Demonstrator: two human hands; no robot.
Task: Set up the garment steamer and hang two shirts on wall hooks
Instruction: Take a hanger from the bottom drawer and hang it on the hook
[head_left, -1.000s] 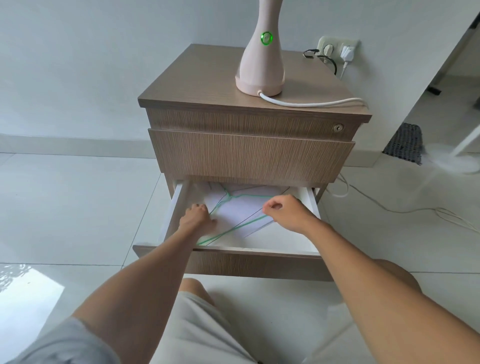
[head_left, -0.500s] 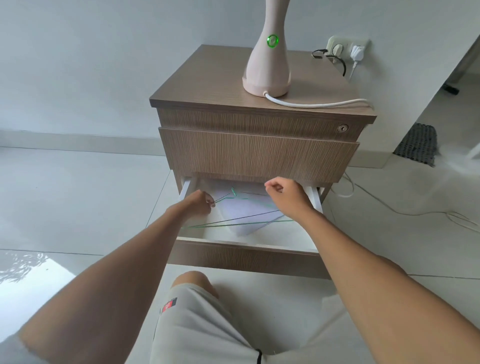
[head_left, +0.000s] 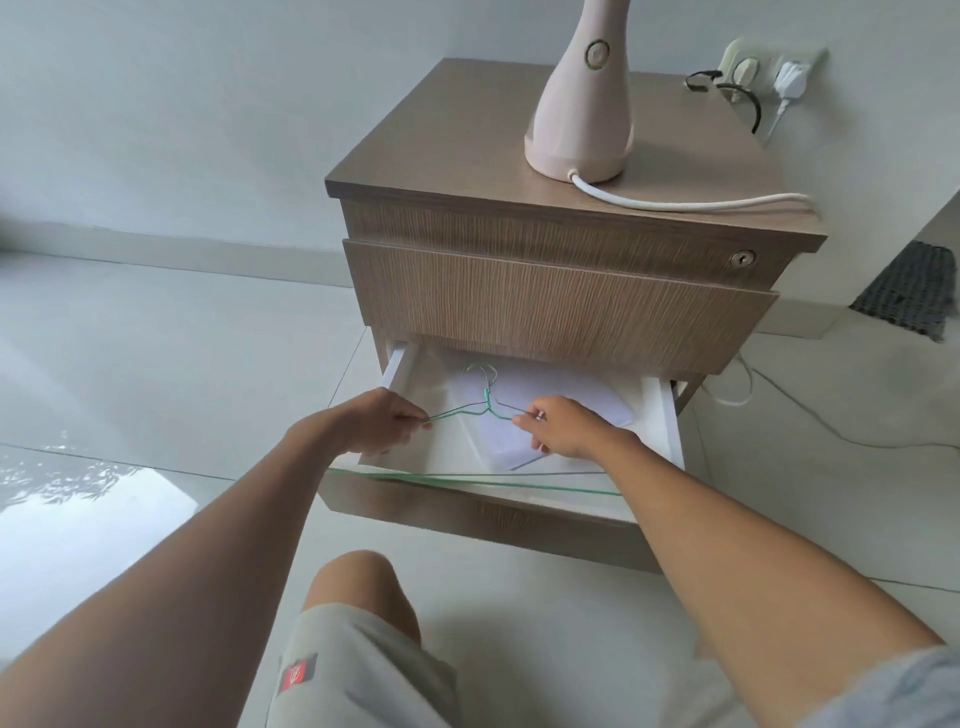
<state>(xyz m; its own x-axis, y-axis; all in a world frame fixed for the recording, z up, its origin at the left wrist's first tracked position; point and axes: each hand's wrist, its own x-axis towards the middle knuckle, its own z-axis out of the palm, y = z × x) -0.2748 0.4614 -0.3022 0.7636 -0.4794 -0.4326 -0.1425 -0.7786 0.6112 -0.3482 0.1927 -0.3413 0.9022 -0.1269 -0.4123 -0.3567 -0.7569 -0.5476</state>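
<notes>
hands (head_left: 382, 423) (head_left: 566, 426) pinch green wire hangers (head_left: 488, 410) over open drawer (head_left: 667, 415)

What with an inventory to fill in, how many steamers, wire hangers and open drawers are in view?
Steamer: 1
Wire hangers: 2, one green and one grey, it seems
Open drawer: 1
Total: 4

Steamer (head_left: 582, 104) atop cabinet (head_left: 561, 291); hangers (head_left: 483, 410) over papers (head_left: 561, 410) in drawer (head_left: 670, 431).
</notes>
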